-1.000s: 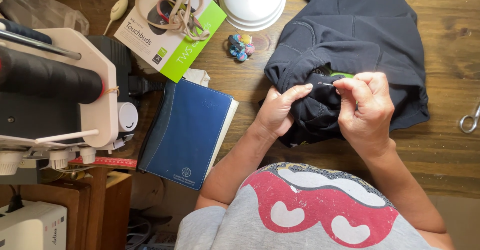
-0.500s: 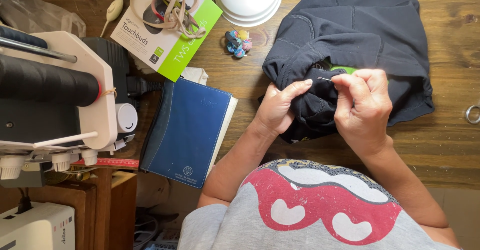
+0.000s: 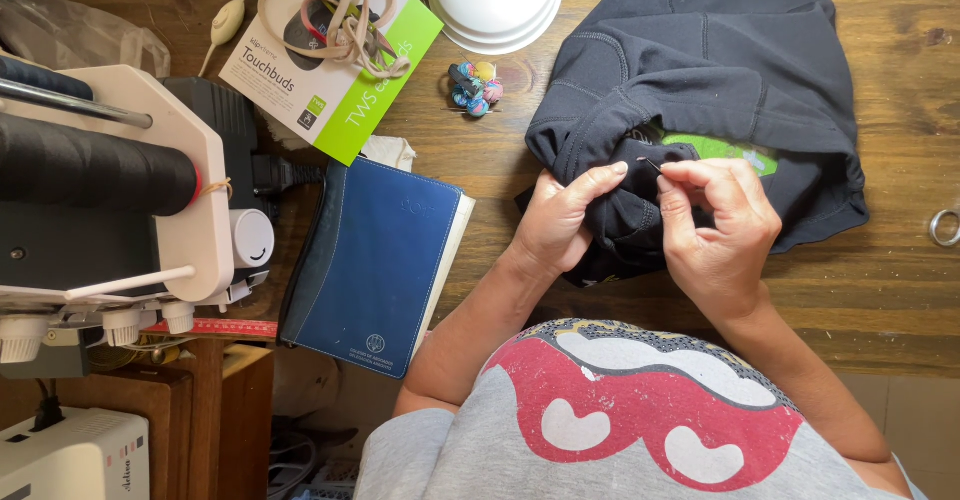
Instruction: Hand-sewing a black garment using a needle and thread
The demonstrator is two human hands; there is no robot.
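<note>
A dark navy garment [image 3: 720, 60] lies bunched on the wooden table [image 3: 900, 290], with a green patch [image 3: 722, 150] showing in its folds. My left hand [image 3: 556, 222] pinches a fold of the fabric at its lower left. My right hand [image 3: 718, 228] pinches a thin sewing needle [image 3: 651, 165] whose tip points into the same fold. Any thread is too fine to make out.
A blue book [image 3: 378, 262] lies left of my arms. Behind it sit a white-and-green box [image 3: 335, 60] with cords on top, stacked white bowls [image 3: 497, 0] and a cluster of coloured beads [image 3: 473, 88]. A machine with dark thread cones [image 3: 110, 190] fills the left. Scissor handle [image 3: 945, 228] at right edge.
Both hands stay on the fold with only small finger movements. The camera view has shifted slightly.
</note>
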